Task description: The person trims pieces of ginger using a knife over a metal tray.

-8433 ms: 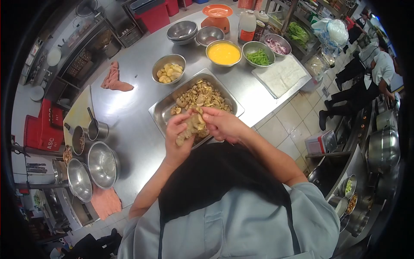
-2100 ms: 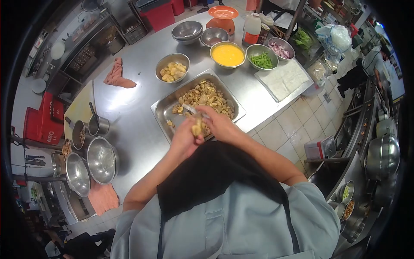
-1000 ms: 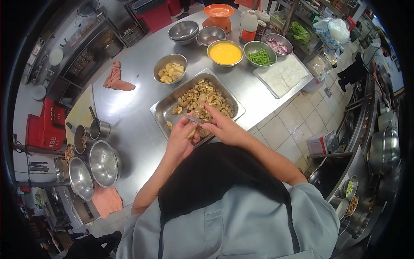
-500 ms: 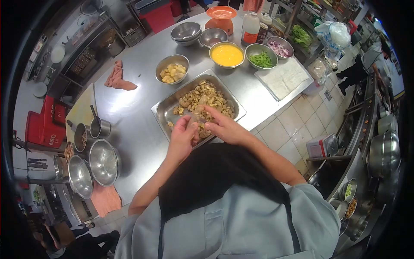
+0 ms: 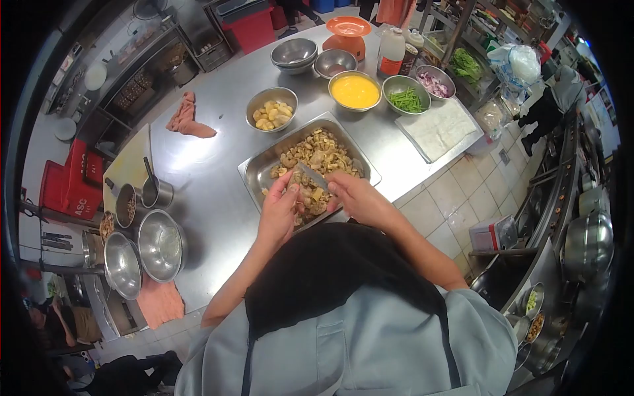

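Over the near part of a steel tray, my right hand is closed on a small knife, its blade pointing left. My left hand is closed around a small yellowish-brown piece, mostly hidden by the fingers, close to the blade tip. Brown cut pieces that look like mushrooms are heaped in the tray below. Just behind the tray is a steel bowl of pale yellow chunks. A bowl of yellow liquid and a bowl of green cut vegetables stand further back.
Stacked bowls, an orange scale and a jug stand at the back. A white cloth lies right. Large bowls, a saucepan and a pink cloth are left. A person stands far right.
My right hand has moved slightly right, away from my left hand, and the knife blade shows clearly again between them. The view has shifted a little. People in the background have moved.
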`<move>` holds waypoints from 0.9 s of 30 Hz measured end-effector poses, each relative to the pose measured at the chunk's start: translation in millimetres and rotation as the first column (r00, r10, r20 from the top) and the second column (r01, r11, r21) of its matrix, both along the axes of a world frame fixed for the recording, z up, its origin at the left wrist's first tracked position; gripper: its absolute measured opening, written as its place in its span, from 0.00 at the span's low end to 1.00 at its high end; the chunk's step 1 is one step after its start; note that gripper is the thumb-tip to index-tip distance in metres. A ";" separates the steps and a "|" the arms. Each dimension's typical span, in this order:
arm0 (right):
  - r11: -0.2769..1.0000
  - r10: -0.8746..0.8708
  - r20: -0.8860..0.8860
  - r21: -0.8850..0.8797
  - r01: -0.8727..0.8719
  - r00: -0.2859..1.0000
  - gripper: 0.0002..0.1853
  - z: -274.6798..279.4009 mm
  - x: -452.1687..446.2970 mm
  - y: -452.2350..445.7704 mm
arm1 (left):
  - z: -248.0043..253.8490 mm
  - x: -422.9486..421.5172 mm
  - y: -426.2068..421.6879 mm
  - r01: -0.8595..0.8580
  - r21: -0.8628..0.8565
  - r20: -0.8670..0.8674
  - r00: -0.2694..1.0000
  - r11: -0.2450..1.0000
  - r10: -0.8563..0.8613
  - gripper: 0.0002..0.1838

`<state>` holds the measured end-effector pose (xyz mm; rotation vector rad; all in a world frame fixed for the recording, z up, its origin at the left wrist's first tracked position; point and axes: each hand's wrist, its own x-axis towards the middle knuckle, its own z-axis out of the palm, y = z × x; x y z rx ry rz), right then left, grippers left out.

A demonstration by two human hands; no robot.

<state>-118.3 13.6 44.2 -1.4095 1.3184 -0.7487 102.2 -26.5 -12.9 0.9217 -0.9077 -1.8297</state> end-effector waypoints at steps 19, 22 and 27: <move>0.989 -0.088 -0.164 -0.130 0.067 0.982 0.11 4.0 4.5 -5.9 | 14.4 2.6 6.3 0.186 0.075 0.130 0.972 0.980 -0.194 0.28; 0.966 -0.145 -0.201 -0.241 0.094 0.969 0.12 -6.8 11.7 -8.9 | 4.4 3.9 3.9 0.282 0.027 0.195 0.939 0.959 -0.282 0.25; 0.949 -0.264 -0.215 -0.232 0.213 0.940 0.13 -3.8 6.3 -12.9 | 21.3 -5.4 5.9 0.120 0.103 0.055 0.990 0.987 -0.126 0.24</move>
